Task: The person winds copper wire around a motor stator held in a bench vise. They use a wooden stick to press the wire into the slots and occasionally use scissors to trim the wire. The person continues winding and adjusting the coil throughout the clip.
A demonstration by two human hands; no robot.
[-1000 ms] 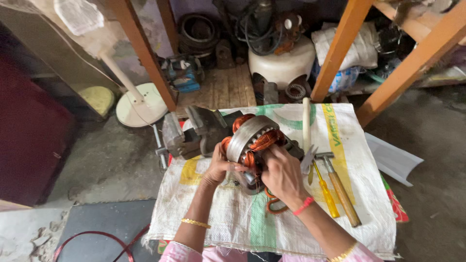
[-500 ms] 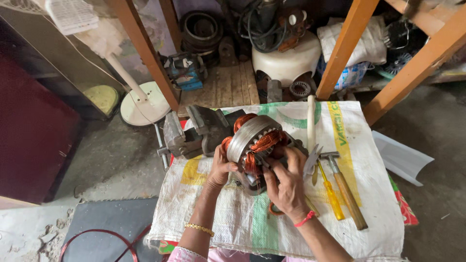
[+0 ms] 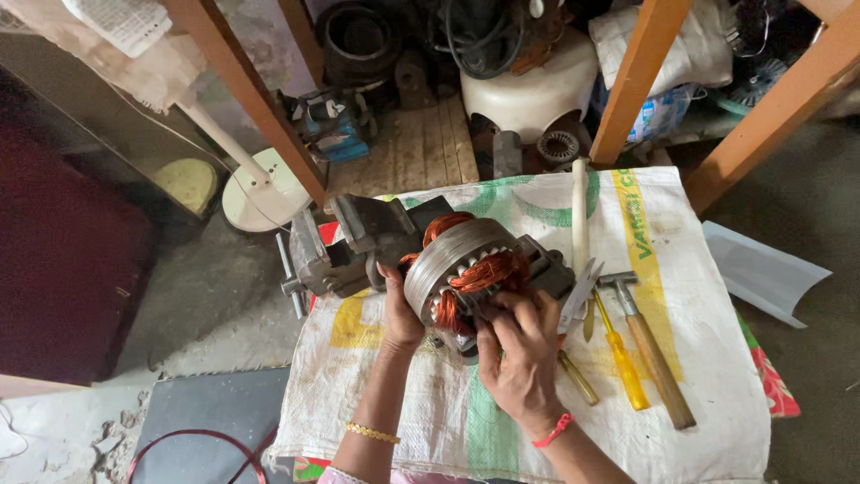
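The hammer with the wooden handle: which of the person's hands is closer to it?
Right. The right hand works at the copper-wound motor stator, just left of the hammer. The left hand holds the stator's far side.

One stator (image 3: 466, 269), one hammer (image 3: 649, 345), perhaps two screwdrivers (image 3: 618, 354) (overlapping).

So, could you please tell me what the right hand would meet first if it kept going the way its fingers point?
The right hand points up and away from the person; its fingertips already touch the copper windings of the motor stator. Pushing on, it would likely press into those coils first.
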